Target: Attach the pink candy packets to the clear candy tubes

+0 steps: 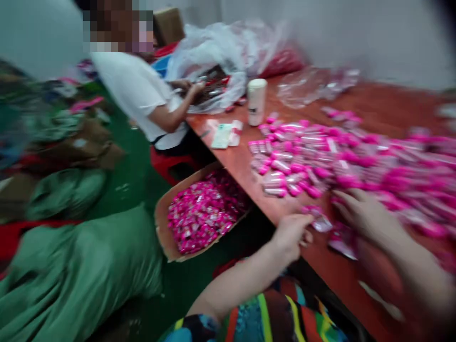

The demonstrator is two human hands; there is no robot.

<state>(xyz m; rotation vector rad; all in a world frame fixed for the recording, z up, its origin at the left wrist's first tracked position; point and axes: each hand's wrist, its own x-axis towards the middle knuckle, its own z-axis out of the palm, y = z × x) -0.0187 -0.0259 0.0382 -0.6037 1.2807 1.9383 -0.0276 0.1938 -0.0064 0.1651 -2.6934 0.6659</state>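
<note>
At the near edge of the table my left hand (290, 235) is closed, its thumb and forefinger pinching a small clear-and-pink plastic packet (321, 222). My right hand (361, 211) reaches to the near side of a long pile of pink-ended clear packets (306, 156). Its fingers are bent and blurred, and whether they grip one of the pink pieces cannot be made out. Just below that hand, another shiny pink packet (342, 241) lies on the table, apart from the pile.
A cardboard box (162, 223) full of pink packets stands below the reddish table (388, 116). Beyond are a white canister (257, 102) and a pale green card (221, 136). A co-worker in a white shirt (131, 90) handles things in a plastic bag (228, 52). Green sacks (89, 256) lie left.
</note>
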